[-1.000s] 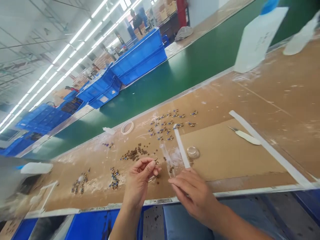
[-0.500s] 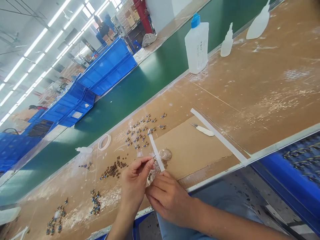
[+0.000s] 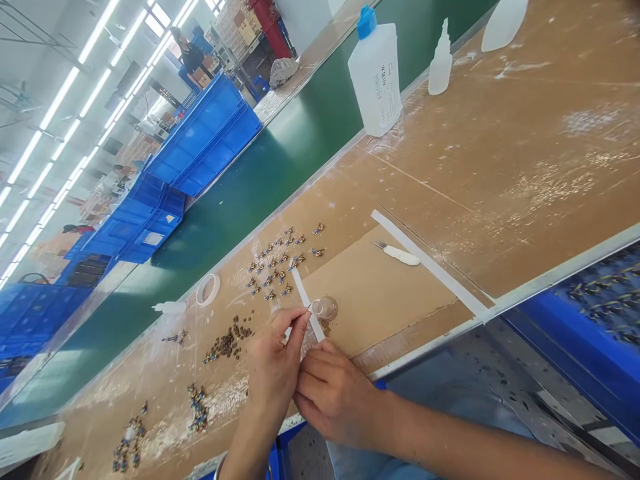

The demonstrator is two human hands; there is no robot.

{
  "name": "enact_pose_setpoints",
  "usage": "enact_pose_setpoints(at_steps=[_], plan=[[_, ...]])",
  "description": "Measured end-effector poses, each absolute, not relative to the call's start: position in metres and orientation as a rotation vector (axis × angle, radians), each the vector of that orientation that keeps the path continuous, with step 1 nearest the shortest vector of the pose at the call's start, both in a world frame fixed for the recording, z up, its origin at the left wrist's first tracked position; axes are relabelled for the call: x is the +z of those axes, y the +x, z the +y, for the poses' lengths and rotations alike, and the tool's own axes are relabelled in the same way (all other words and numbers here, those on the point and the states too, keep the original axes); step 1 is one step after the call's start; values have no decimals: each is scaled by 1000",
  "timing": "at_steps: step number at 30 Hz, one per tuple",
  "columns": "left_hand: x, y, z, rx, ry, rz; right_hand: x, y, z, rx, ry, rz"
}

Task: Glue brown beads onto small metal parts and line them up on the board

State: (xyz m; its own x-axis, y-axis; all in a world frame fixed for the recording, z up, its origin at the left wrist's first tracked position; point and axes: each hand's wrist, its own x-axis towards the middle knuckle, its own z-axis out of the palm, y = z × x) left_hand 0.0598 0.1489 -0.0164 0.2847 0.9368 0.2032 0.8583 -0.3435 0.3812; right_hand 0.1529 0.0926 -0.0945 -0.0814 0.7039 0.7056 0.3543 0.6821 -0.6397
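My left hand (image 3: 277, 350) is closed in a pinch. Its thumb and forefinger meet at the rim of a small clear cup (image 3: 327, 309), and what they hold is too small to make out. Beside it, my right hand (image 3: 340, 393) is closed with the fingers curled under, hiding anything inside. The cup stands on a cardboard sheet (image 3: 380, 293) next to a white tape strip (image 3: 306, 300). Left of my hands lies a pile of small brown round pieces (image 3: 227, 343). Small blue-and-gold parts (image 3: 275, 263) are spread in rows beyond the cup.
A white-handled knife (image 3: 400, 255) lies on the cardboard. A large bottle with blue cap (image 3: 377, 80) and a small dropper bottle (image 3: 441, 63) stand farther back. A tape roll (image 3: 208, 289) lies left. Blue crates (image 3: 205, 140) line the green belt (image 3: 300, 133).
My left fingertips have moved up slightly and now reach the cup's rim. My right hand keeps its curled pose. The whole view has shifted a little.
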Motion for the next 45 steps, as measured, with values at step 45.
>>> enact_pose_setpoints(at_steps=[45], plan=[[-49, -37, 50, 698, 1786, 2126, -97, 157, 86, 586, -783, -1708]])
